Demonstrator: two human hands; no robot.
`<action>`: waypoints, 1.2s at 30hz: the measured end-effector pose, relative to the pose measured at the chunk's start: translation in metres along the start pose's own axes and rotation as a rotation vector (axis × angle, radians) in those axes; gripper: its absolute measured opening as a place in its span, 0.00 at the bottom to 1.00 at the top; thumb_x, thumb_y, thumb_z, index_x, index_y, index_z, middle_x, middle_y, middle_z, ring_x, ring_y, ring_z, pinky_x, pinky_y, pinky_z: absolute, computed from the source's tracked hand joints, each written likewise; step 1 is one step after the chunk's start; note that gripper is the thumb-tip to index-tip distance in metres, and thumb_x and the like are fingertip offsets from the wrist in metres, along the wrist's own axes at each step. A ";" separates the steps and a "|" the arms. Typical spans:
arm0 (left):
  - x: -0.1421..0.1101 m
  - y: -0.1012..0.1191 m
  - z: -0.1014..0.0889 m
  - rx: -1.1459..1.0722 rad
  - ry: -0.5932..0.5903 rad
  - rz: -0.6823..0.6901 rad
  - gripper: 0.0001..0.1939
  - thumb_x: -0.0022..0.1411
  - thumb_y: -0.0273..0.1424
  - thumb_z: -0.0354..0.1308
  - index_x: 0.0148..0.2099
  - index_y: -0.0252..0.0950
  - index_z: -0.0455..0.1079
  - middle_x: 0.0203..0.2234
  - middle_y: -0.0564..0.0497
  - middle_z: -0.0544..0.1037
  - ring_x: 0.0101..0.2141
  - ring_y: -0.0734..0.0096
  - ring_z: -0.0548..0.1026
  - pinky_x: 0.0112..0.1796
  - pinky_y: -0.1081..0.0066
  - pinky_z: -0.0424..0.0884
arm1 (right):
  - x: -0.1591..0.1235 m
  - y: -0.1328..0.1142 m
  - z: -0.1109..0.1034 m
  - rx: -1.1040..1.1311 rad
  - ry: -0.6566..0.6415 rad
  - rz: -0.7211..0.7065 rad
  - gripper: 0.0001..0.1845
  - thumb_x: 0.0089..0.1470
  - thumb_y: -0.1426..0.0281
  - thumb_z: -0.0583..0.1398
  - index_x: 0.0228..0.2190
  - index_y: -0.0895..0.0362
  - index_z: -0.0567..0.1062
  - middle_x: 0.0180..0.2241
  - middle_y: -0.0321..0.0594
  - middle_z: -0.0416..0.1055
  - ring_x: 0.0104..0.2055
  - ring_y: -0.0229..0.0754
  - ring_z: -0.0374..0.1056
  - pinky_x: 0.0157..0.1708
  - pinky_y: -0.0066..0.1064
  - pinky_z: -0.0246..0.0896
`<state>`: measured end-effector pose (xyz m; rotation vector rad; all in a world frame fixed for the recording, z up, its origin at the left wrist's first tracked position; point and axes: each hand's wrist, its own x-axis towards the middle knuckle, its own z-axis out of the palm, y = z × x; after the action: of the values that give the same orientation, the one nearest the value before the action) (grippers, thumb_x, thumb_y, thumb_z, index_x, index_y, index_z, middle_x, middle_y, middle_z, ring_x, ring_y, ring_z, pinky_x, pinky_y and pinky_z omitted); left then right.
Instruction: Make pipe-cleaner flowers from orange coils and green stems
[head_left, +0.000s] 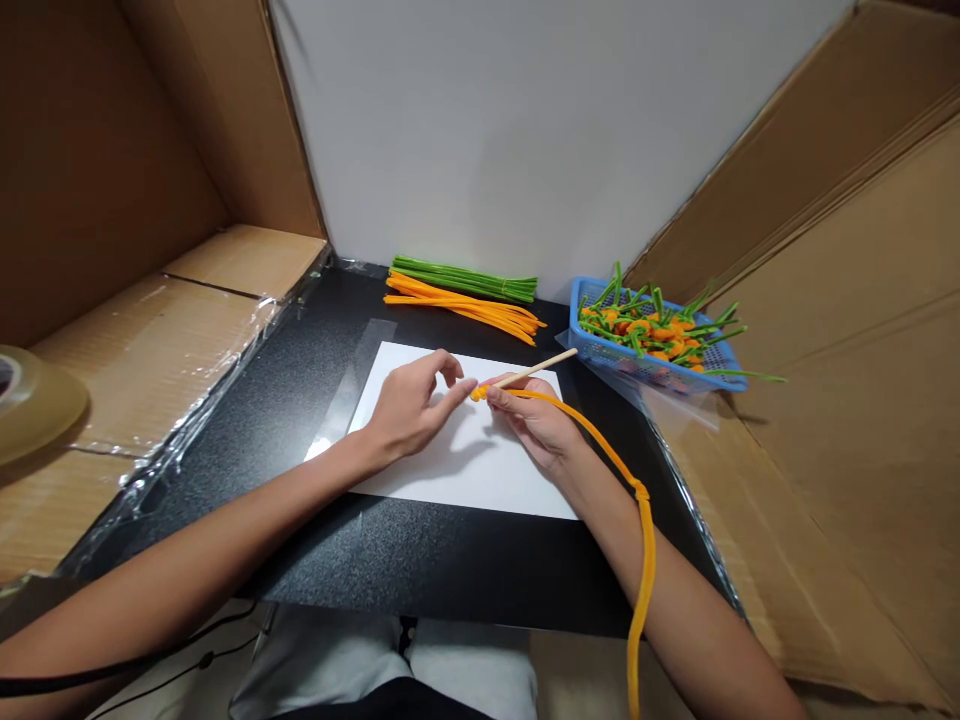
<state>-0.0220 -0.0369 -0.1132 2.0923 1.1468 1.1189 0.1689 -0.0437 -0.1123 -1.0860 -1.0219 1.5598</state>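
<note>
An orange pipe cleaner is wound in a small coil around one end of a thin wooden stick. My right hand pinches both between thumb and fingers, with the stick pointing up and right. From the pinch the pipe cleaner trails over my right forearm and down past the table's front edge, with a twisted joint partway along. My left hand is at the left of the coil, its thumb tip at or very near the coil's end. Its other fingers are bent and apart from the thumb, with nothing seen between them.
Under my hands lies a white sheet on a black table. Green pipe cleaners and orange pipe cleaners lie behind it. A blue basket of orange-and-green pieces stands right. Cardboard walls flank the table; a tape roll is left.
</note>
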 end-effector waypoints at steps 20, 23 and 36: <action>0.003 -0.003 0.007 -0.081 -0.272 -0.155 0.15 0.65 0.38 0.56 0.35 0.34 0.79 0.29 0.50 0.78 0.27 0.72 0.68 0.31 0.71 0.59 | -0.001 0.001 0.001 -0.058 -0.019 0.058 0.15 0.38 0.62 0.75 0.29 0.57 0.84 0.27 0.39 0.76 0.30 0.37 0.65 0.34 0.30 0.59; 0.008 -0.003 0.003 -0.503 -0.422 -0.377 0.16 0.60 0.40 0.60 0.30 0.33 0.79 0.21 0.52 0.74 0.22 0.76 0.62 0.26 0.72 0.54 | -0.002 -0.004 -0.001 -0.021 -0.130 0.111 0.17 0.39 0.63 0.74 0.32 0.58 0.84 0.27 0.40 0.77 0.30 0.39 0.68 0.37 0.33 0.61; 0.009 0.002 0.001 -0.905 -0.533 -0.569 0.24 0.58 0.49 0.61 0.30 0.30 0.77 0.23 0.48 0.74 0.20 0.80 0.52 0.23 0.72 0.44 | -0.003 -0.006 0.000 -0.016 -0.257 0.028 0.14 0.45 0.61 0.72 0.30 0.58 0.82 0.24 0.40 0.74 0.30 0.43 0.70 0.38 0.37 0.62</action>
<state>-0.0175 -0.0304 -0.1089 1.1339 0.6912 0.5667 0.1705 -0.0454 -0.1062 -0.9298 -1.1964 1.7484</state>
